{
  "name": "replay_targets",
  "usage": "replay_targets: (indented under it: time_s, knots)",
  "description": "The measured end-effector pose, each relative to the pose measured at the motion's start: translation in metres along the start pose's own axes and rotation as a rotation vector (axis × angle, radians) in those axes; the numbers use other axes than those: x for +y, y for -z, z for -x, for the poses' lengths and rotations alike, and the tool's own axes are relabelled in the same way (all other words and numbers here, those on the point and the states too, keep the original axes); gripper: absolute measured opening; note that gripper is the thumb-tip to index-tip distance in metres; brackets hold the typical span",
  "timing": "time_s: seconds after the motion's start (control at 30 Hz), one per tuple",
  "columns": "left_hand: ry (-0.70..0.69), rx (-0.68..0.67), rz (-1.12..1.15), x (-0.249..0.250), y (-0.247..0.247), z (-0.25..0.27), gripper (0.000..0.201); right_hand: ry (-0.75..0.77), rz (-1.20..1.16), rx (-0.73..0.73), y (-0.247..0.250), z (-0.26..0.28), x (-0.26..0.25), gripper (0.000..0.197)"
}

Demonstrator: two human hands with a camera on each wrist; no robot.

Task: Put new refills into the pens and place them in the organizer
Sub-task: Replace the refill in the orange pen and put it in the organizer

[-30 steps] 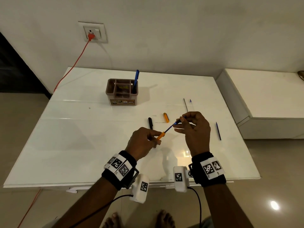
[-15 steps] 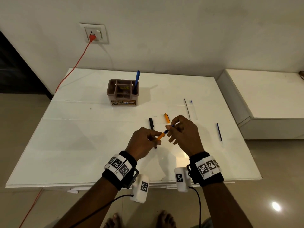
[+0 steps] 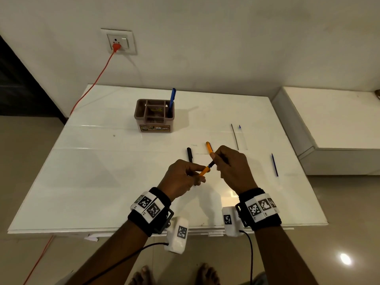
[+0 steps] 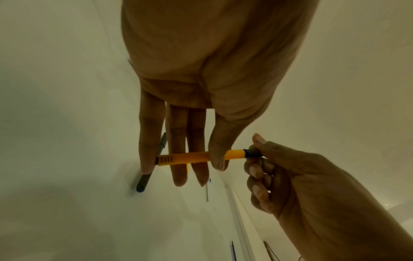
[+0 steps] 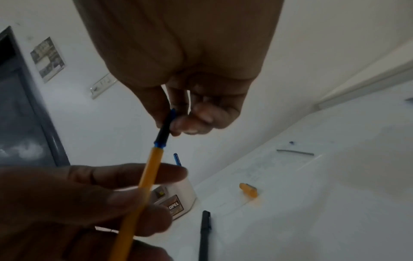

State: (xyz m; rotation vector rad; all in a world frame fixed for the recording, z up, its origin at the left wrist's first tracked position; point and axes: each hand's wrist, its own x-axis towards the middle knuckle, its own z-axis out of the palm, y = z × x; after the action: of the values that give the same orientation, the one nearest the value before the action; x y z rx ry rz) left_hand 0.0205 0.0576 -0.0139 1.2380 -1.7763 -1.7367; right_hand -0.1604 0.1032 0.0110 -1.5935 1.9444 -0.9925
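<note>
My left hand (image 3: pixel 186 174) pinches an orange pen barrel (image 3: pixel 204 171) between thumb and fingers, held above the white table (image 3: pixel 102 182). My right hand (image 3: pixel 221 159) pinches the black tip section (image 5: pixel 164 131) at the barrel's open end; a blue band (image 4: pixel 245 153) shows where it meets the orange. In the left wrist view the barrel (image 4: pixel 192 157) lies across my fingers. The brown organizer (image 3: pixel 154 116) stands at the back with a blue pen (image 3: pixel 172 99) upright in its right compartment.
An orange cap (image 3: pixel 209 147) and a black pen (image 3: pixel 189 154) lie just beyond my hands. A grey refill (image 3: pixel 234 136) and a clear refill (image 3: pixel 242 136) lie to the right, a blue refill (image 3: pixel 274 164) further right. A white bench (image 3: pixel 333 128) adjoins the table.
My right hand has moved left toward the left hand, pushing the refill and tip section into the orange barrel; the blue length that showed between the hands is now nearly gone.
</note>
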Motion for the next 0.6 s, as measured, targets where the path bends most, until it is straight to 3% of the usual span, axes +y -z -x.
replay_targets:
  time_s: [0.1,0.2,0.33,0.4,0.5,0.6]
  knots:
    - [0.011,-0.035,0.022,0.0003,-0.0007,0.0018,0.026,0.051,0.178,0.052,-0.0006,-0.0031,0.0012,0.048]
    - [0.017,-0.032,0.002,0.001,-0.0013,0.0015,0.025,-0.012,0.146,0.062,0.0001,-0.0047,0.0007,0.06]
    - [0.024,-0.025,0.013,0.0029,0.0006,0.0004,0.026,-0.072,-0.045,-0.007,0.0032,-0.0031,0.0054,0.043]
    - [0.021,-0.023,0.026,0.0029,0.0017,-0.0001,0.026,-0.007,-0.041,-0.014,0.0054,-0.0036,0.008,0.038]
    - [0.015,-0.031,0.011,0.0023,0.0014,0.0005,0.026,0.074,0.089,0.014,0.0061,-0.0036,0.0068,0.048]
    - [0.01,-0.048,-0.014,0.0023,0.0,0.0024,0.027,0.007,0.086,0.044,0.0066,-0.0048,0.0065,0.065]
